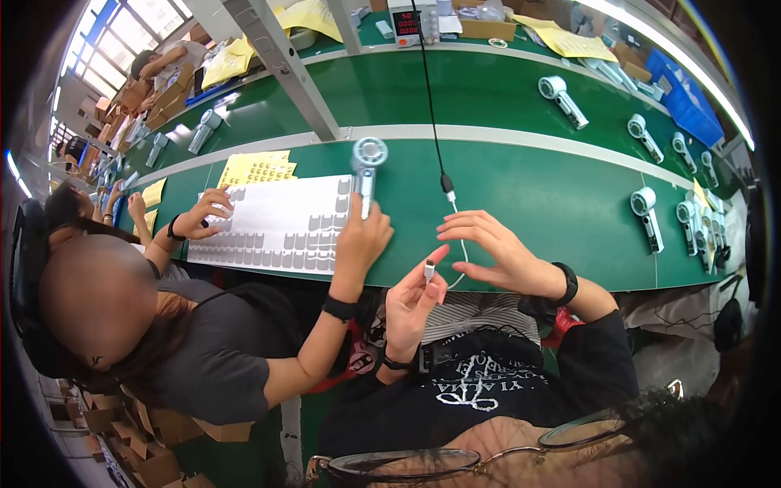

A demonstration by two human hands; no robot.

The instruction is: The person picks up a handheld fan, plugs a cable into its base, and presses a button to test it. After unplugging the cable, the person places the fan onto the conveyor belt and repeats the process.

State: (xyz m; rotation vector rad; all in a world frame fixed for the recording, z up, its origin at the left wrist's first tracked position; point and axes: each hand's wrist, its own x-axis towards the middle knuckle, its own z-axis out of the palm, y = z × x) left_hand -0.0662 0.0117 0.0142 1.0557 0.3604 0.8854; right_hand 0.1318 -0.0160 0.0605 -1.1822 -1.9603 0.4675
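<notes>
My left hand (411, 313) is closed, pinching the plug end of a white USB cable (429, 271) between thumb and finger. The cable loops to the right and runs up to a black connector (446, 183) on a dark cord hanging from above. Beside the loop, my right hand (508, 256) has its fingers stretched out and apart over the cable, gripping nothing that I can see. To my left, a co-worker's hand (362, 244) holds a light blue handheld fan (368, 167) upright at the table.
A white sheet of grey stickers (277, 220) lies before the co-worker, with a yellow sheet (256, 167) behind it. Several handheld fans lie at the right, including one nearby fan (647, 220). A meter with red digits (407, 24) and a blue bin (687, 102) stand farther back.
</notes>
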